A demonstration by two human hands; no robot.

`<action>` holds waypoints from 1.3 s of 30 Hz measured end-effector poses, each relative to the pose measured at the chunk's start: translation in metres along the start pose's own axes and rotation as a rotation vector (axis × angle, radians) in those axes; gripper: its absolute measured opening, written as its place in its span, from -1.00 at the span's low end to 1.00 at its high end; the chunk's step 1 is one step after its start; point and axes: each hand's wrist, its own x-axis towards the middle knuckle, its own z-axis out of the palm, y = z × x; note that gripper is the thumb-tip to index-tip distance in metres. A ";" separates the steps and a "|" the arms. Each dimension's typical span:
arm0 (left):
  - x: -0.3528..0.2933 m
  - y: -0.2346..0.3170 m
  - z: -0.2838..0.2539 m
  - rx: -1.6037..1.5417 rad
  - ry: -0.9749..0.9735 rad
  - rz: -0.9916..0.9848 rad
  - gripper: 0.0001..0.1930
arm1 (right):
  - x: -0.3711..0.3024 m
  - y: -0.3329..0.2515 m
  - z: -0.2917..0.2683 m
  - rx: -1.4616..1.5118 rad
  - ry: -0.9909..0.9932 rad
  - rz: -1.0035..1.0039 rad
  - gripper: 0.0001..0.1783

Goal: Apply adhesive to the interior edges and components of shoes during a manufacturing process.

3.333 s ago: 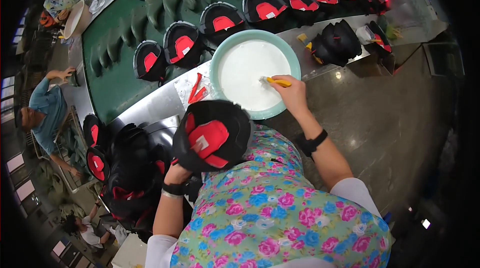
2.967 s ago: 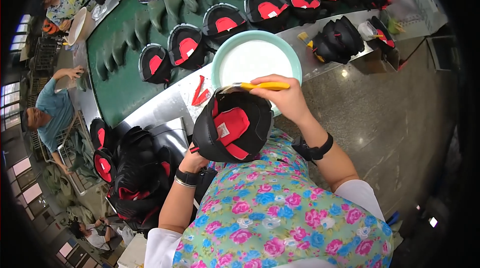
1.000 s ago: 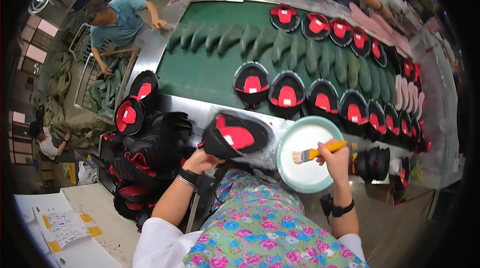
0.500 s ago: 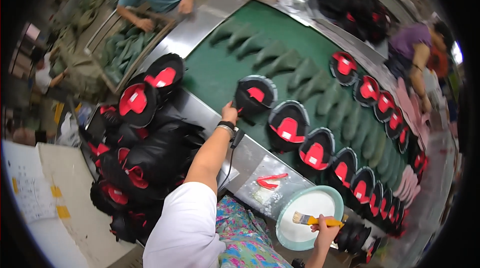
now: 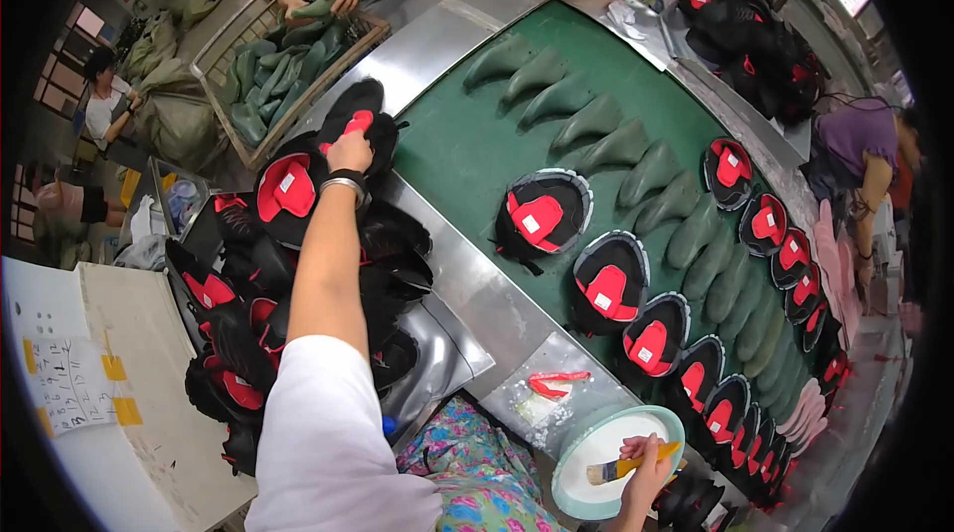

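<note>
The green desk carries apparently coated shoe uppers; a heap remains. Right fingers pinch a paintbrush; left fingers, grip unclear.

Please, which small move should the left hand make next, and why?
Probably lift the black shoe upper with red lining from the heap of black-and-red uppers: the left hand is at its red part, while the right hand holds the yellow-handled flat brush over the round pale-green basin of white liquid.
</note>
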 end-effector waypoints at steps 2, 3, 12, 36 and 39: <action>0.005 0.009 -0.036 -0.268 0.237 0.035 -0.68 | 0.002 -0.017 0.002 0.026 -0.029 -0.007 -0.61; 0.004 0.019 -0.058 -0.401 0.296 0.035 -0.68 | 0.001 -0.024 0.007 0.036 -0.063 -0.041 -0.61; -0.270 0.172 -0.181 -0.222 0.059 1.414 -0.82 | -0.016 -0.114 0.054 -0.434 -0.237 -0.869 -0.58; -0.455 0.037 -0.138 -1.266 -0.522 0.561 -0.66 | -0.118 -0.051 0.024 -0.316 -0.813 -0.969 -0.67; -0.473 0.020 -0.127 -1.119 -0.556 0.765 -0.61 | -0.117 -0.023 -0.013 -0.261 -0.532 -0.810 -0.83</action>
